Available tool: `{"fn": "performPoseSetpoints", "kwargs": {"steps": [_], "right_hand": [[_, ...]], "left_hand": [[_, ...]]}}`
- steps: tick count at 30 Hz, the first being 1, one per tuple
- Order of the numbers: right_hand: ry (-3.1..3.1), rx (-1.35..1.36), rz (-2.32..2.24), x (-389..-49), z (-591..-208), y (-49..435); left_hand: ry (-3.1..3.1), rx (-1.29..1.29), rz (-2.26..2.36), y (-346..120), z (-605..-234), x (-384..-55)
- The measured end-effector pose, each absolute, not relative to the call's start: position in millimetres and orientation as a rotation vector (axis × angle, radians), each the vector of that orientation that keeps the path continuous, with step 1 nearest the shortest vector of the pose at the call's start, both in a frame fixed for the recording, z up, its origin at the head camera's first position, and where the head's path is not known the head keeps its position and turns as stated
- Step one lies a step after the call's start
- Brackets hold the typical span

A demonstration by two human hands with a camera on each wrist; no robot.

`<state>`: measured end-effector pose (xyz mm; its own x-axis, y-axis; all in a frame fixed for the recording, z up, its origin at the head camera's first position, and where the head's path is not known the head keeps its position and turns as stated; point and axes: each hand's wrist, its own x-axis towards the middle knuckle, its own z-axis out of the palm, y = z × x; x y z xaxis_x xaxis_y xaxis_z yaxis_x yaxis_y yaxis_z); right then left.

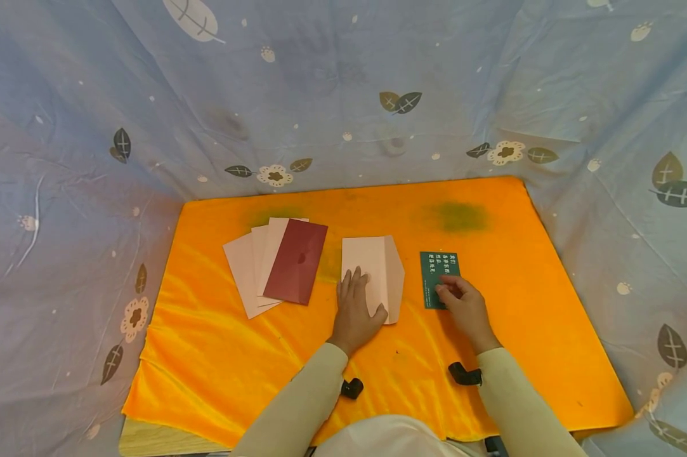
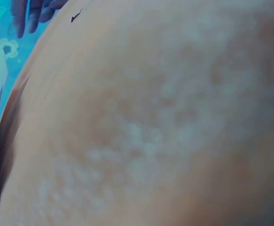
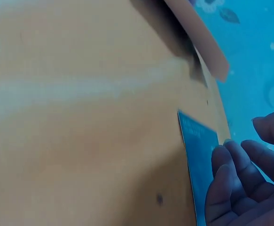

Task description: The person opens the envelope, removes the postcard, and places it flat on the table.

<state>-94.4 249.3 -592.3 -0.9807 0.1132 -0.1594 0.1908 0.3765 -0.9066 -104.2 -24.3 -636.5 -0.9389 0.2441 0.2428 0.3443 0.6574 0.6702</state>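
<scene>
A pale pink envelope lies mid-table, its flap opened out to the right. My left hand rests on its lower part, fingers extended. To the right is a dark green card with white printed characters. My right hand is over the card's lower right part, fingers loosely bent. In the right wrist view, the thumb stands apart from the fingers of this hand, which are right at the card. The left wrist view is mostly blurred cloth, with the right hand at its top corner.
Several pale envelopes lie fanned on the left, with a burgundy envelope on top. Orange cloth covers the table. Patterned blue-grey curtains close off the back and sides. Bare wood shows at the front left corner.
</scene>
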Motion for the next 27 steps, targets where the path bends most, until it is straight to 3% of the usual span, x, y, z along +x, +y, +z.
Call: {"fn": "performPoseSetpoints", "kwargs": {"steps": [15,27], "right_hand": [[2.391,0.103,-1.805,-96.4,-594.2,199.8],[2.304,0.212,-1.802,-95.5,-596.6,183.8]], "left_hand": [[-2.756,-0.487,-1.121,-23.6,-639.1,-104.4],[-2.752,-0.488,-1.093,-23.3,-635.9,-103.9]]}}
